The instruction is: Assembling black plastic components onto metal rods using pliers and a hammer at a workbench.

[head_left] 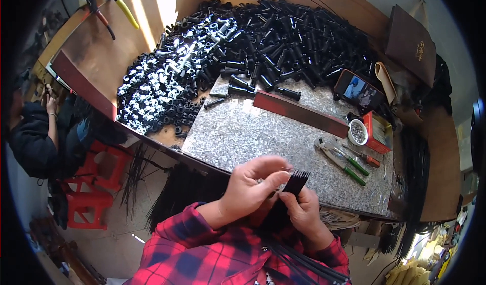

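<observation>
My right hand (302, 209) grips a bundle of thin black rods (295, 184), its thumb laid across them. The rod tips stand side by side in a row above the fist. Close beside the tips, my left hand (253, 184) is closed with thumb and fingers in a pinch; a thin, pale sliver shows there, too small to name. Long black strands (309, 267) trail over my lap below the right wrist. Both hands are over the near edge of a speckled grey work slab (243, 140).
Heaps of black tubular parts (298, 42) and shiny short fittings (162, 82) fill the back. A reddish bar (301, 114), pliers (339, 161), a screwdriver (362, 156), a white cup (357, 132) and a propped phone (358, 90) lie rightward. Red stools (90, 201) and another person (38, 133) are left.
</observation>
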Available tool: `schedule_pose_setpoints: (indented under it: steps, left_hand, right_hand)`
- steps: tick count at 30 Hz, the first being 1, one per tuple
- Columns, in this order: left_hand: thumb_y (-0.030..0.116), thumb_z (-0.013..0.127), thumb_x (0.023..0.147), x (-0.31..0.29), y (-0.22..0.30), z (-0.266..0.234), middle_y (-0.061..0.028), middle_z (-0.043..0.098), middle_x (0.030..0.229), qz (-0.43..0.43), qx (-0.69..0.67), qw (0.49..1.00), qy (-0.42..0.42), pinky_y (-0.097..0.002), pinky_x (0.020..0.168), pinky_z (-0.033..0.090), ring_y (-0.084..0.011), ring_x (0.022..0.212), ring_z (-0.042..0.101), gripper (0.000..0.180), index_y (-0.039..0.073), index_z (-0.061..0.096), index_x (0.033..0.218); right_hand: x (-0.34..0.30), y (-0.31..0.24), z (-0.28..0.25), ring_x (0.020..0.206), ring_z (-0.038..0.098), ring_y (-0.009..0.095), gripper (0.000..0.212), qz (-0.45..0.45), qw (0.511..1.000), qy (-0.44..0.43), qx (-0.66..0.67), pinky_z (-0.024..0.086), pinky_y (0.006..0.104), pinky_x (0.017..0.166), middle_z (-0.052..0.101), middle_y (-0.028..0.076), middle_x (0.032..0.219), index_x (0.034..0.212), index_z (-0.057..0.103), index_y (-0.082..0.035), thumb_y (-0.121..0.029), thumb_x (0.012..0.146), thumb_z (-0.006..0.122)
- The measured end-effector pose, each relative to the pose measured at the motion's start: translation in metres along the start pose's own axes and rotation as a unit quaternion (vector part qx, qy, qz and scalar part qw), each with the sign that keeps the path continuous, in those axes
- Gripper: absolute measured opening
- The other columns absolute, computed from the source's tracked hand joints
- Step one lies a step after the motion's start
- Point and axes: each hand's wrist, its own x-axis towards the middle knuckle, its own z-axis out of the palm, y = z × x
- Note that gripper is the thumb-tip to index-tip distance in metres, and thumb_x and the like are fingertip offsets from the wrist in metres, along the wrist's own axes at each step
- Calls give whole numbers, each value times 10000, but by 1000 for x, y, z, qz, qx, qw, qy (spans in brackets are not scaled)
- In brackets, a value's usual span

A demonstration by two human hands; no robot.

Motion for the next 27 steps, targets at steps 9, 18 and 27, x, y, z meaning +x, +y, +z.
schedule_pose_setpoints:
  steps: [9, 18, 27]
  left_hand:
    - [152, 696, 785, 122, 23, -155, -164, 610, 967, 139, 637, 712, 262, -403, 800, 467, -327, 900, 591, 372, 7, 555, 1097]
    - [95, 662, 804, 152, 17, -175, -145, 667, 867, 176, 666, 690, 222, -374, 703, 513, -298, 782, 656, 242, 45, 578, 1025]
    - [85, 577, 915, 74, 34, -59, -73, 600, 850, 35, 51, 997, 55, -263, 661, 572, -181, 793, 664, 194, 7, 543, 1090]
  right_hand:
    - [2, -2, -2, 592, 560, 89, 188, 4, 1000, 1, -14, 427, 234, 554, 659, 34, 727, 804, 612, -16, -145, 930, 561]
    - [3, -11, -1, 662, 600, 114, 226, -3, 1000, -11, -26, 458, 262, 614, 650, 41, 712, 802, 628, -11, -161, 945, 537]
    - [1, -6, -3, 669, 604, 122, 264, 1, 999, -10, -35, 466, 265, 627, 644, 48, 724, 815, 634, -9, -178, 964, 498]
